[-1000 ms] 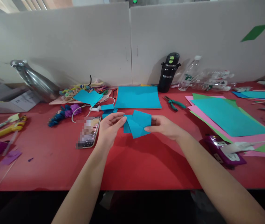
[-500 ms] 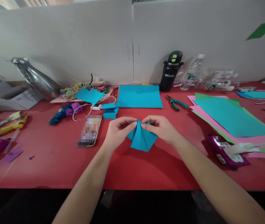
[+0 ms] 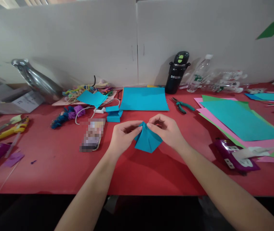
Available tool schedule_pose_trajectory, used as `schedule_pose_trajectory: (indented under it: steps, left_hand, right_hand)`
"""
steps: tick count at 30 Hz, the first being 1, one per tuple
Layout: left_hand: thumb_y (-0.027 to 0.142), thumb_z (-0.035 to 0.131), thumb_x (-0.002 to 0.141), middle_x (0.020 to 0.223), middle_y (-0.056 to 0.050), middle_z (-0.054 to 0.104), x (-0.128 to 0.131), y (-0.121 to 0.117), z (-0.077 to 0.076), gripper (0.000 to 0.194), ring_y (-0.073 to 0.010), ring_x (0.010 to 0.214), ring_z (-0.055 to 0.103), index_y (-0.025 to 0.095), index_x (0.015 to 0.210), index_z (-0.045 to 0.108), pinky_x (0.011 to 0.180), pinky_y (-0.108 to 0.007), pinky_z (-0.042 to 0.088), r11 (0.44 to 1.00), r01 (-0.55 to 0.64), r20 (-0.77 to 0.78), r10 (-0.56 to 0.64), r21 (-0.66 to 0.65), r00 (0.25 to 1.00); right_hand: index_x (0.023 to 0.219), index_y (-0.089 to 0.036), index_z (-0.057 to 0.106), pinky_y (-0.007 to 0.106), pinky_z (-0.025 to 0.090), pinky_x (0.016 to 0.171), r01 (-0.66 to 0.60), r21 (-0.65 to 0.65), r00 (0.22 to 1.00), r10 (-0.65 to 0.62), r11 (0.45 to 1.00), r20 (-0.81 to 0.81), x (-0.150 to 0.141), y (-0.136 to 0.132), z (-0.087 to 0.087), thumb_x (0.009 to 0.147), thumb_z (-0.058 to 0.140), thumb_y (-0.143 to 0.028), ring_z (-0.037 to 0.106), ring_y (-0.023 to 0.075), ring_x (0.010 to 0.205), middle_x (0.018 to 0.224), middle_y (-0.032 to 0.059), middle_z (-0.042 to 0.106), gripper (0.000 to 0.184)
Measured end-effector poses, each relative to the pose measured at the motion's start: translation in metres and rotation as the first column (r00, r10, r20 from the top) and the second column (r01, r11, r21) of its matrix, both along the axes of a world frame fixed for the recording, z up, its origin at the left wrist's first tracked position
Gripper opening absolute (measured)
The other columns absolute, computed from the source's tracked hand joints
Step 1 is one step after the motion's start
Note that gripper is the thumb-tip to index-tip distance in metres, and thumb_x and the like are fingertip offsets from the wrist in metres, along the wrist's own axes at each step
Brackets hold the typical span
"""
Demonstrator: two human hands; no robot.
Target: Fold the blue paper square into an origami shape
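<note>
Between both hands, a piece of folded blue paper (image 3: 148, 141) is held just above the red table. Creases fan out from its pinched top, and the lower part spreads wide. My left hand (image 3: 125, 134) is closed, thumb and fingers pinching the paper's upper left edge. On the other side, my right hand (image 3: 165, 131) pinches it near the top right, with thumb and forefinger at the peak. Behind my left hand lies a small folded blue paper strip (image 3: 114, 114). A phone (image 3: 92, 134) rests on the table to the left.
A stack of blue sheets (image 3: 144, 98) lies at the back, with pliers (image 3: 182, 105) to its right. Coloured sheets (image 3: 243, 120) and a purple power strip (image 3: 236, 157) are on the right. A black bottle (image 3: 177, 73) and a metal jug (image 3: 39, 81) stand along the wall.
The folded paper has risen slightly, and its lower edge sits higher. My right hand has shifted a little upward at the peak; my left hand keeps its pinch.
</note>
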State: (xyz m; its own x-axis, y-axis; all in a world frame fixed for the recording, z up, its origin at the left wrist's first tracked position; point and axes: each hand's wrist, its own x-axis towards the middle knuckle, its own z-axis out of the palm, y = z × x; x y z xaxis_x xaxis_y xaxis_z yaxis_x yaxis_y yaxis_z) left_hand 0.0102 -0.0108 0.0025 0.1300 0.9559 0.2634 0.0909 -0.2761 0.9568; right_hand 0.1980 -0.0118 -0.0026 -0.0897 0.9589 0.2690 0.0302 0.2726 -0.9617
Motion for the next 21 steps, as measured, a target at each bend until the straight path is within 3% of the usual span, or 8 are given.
schedule_pose_trajectory:
  steps: [21]
  left_hand:
    - [0.031, 0.078, 0.080, 0.102, -0.007, 0.079, 0.0002, -0.0005, -0.0064, 0.025, -0.0252, 0.095, 0.075, 0.021, 0.103, 0.079, 0.081, -0.034, 0.063, 0.996, 0.087, 0.004, -0.087, -0.023, 0.996]
  right_hand:
    - [0.085, -0.020, 0.068, 0.028, 0.049, 0.063, -0.020, 0.010, 0.998, 0.019, 1.000, 0.066, -0.0011, 0.0001, -0.0018, 0.084, 0.072, -0.035, 0.064, 0.0151, 0.071, 0.079, 0.0024, 0.070, 0.016]
